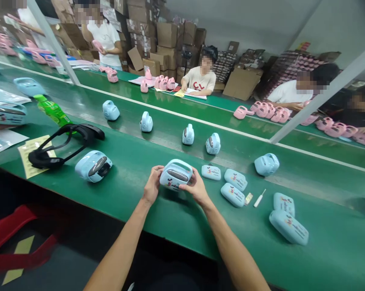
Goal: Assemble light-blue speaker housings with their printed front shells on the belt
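Note:
Between both hands, just above the green table, I hold a light-blue plastic case with a carry handle (176, 173); it has a dark oval window and a cartoon mouse print. My left hand (153, 184) is closed on its left end. My right hand (197, 186) grips the right end, thumb across the lower front. Right of it lie light-blue printed covers (211, 172), several in all, some stacked in a pair. Beside them are a small yellowish sticker piece (248, 198) and a white-handled screwdriver-like tool (259, 198). Another blue handled case (93, 166) stands to the left.
A black head strap (64, 145) lies on a yellow sticker sheet (28, 157), near a green bottle (53, 111). Blue cases stand along the belt (167, 121). Metal posts (324, 91) rise beyond; co-workers sit behind with pink cases. A red stool (15, 226) is at lower left.

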Motion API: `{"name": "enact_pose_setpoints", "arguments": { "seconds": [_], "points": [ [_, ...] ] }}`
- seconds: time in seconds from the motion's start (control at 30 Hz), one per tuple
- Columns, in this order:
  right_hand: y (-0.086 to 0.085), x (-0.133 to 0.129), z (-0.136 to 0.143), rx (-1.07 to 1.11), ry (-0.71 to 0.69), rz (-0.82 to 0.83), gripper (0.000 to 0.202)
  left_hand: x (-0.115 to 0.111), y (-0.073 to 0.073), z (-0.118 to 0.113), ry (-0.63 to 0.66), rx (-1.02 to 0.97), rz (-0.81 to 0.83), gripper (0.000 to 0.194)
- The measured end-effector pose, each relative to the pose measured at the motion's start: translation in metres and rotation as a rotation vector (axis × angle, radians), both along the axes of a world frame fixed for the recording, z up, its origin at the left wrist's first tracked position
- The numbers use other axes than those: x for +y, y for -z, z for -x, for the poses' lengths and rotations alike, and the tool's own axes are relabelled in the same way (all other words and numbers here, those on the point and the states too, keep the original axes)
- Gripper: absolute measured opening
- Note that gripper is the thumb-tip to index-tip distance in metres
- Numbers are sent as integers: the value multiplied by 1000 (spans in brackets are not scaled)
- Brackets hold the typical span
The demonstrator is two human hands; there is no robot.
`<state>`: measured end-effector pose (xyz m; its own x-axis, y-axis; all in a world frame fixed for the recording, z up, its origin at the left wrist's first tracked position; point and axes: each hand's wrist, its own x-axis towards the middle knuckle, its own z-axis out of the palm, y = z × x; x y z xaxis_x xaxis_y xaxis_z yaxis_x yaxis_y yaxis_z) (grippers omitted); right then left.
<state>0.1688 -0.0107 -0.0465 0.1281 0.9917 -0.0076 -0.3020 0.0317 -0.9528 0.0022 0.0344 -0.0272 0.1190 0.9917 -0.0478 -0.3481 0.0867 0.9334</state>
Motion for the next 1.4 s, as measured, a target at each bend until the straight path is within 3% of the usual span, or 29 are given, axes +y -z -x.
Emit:
{"name": "enact_pose_setpoints", "arguments": {
  "seconds": [0.1, 0.23, 0.3, 0.43, 0.53, 0.7, 0.83, 0.97, 1.07, 1.17, 1.27, 1.33, 1.4],
  "points": [
    [11, 6, -10, -215, -44, -87, 100, 13, 16, -9, -192, 256, -75, 63],
    [17, 8, 1, -328, -22, -133, 82, 13, 32, -16, -346, 370, -76, 61],
    [15, 10, 15, -358, 102, -137, 66, 11, 35, -13, -360, 403, -88, 58],
    [9, 19, 42, -467, 402, -88, 72, 12, 34, -8, -305, 429, -124, 54],
    [11, 22, 50, -536, 483, -103, 71, 13, 33, -12, -302, 430, -121, 59],
    [16, 23, 53, -592, 572, -124, 68, 10, 34, -20, -413, 466, -54, 54],
    [13, 26, 51, -546, 545, -112, 62, 13, 30, -18, -469, 430, 3, 43],
    [6, 23, 41, -543, 344, -189, 45, 22, 17, -25, -465, 282, 78, 36],
    [-1, 21, 25, -650, 301, -198, 38, 25, 4, -35, -360, 137, 123, 38],
    [-13, 24, -10, -745, 383, -183, 33, 27, -1, -37, -174, -34, 139, 42],
    [-32, 35, -71, -746, 621, -93, 33, 30, 9, -27, -140, 6, 67, 39],
    [-45, 47, -121, -723, 833, 14, 33, 32, 22, -19, -161, 137, 10, 37],
    [-54, 62, -170, -721, 934, 79, 31, 33, 35, -13, -190, 290, -50, 37]
  ]
}}
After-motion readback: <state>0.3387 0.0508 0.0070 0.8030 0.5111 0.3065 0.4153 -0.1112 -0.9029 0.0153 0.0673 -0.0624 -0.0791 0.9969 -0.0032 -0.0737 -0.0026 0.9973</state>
